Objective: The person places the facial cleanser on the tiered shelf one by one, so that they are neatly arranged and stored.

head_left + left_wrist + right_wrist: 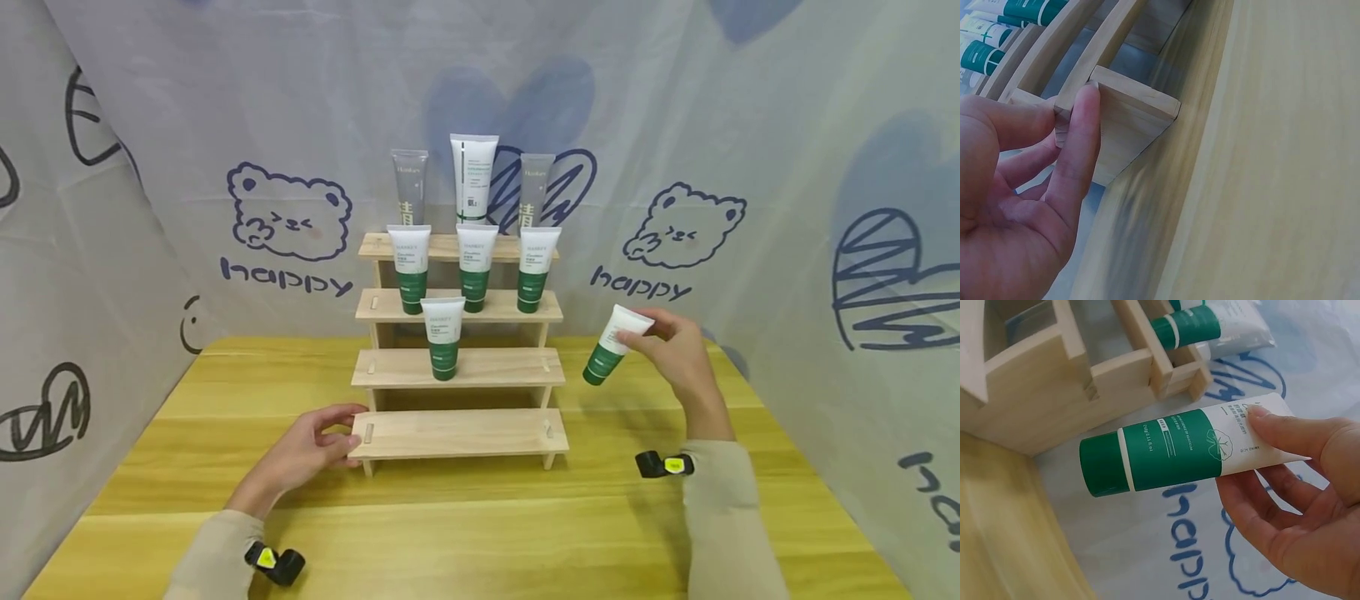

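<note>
My right hand (675,354) pinches a white and green cosmetic tube (603,358) near its flat white end, to the right of a stepped wooden display rack (457,435). Tilted in the head view, the tube has its green cap pointing down and left, over the table. The right wrist view shows the thumb on the printed face and fingers beneath. My left hand (313,450) grips the left end of the rack's lowest step; in the left wrist view, thumb and fingers (1079,137) pinch the board's corner.
One matching tube (443,342) stands on the second step up, three more, including a middle tube (474,271), on the step above. At the top stand a larger white tube (474,179) and two grey tubes (409,187). A printed cloth (300,100) surrounds the wooden table (465,542).
</note>
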Available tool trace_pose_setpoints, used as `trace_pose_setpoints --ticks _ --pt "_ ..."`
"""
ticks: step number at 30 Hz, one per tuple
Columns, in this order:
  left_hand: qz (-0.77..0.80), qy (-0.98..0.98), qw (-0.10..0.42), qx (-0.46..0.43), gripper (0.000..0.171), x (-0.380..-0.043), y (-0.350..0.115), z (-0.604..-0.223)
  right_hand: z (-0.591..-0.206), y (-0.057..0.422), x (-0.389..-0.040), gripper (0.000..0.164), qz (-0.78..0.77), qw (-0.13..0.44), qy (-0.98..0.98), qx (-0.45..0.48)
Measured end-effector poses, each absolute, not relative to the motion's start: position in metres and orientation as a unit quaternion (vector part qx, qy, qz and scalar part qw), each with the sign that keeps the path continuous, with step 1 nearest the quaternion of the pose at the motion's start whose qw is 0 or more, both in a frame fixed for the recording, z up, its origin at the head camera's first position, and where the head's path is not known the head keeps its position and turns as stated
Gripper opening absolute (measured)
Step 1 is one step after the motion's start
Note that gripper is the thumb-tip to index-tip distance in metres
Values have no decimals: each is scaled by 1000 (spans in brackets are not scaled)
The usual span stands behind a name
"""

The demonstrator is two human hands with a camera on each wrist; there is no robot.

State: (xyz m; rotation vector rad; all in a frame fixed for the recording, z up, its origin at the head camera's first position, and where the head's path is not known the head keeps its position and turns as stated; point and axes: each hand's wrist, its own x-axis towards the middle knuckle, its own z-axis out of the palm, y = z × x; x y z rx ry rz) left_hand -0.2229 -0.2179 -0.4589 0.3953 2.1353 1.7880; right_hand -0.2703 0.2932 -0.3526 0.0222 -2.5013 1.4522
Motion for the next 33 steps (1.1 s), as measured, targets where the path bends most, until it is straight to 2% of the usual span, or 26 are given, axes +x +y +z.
trace_pose_setpoints --ticks 12,22,33 --pt "624 750 168 138 59 -223 -217 -458 -329 270 -271 46 485 122 -863 74" --pt "627 750 164 133 60 -224 -217 -458 -323 247 -277 37 464 114 -869 128" --pt "623 753 166 130 60 -223 -216 -457 -316 224 -279 36 447 101 -876 154"
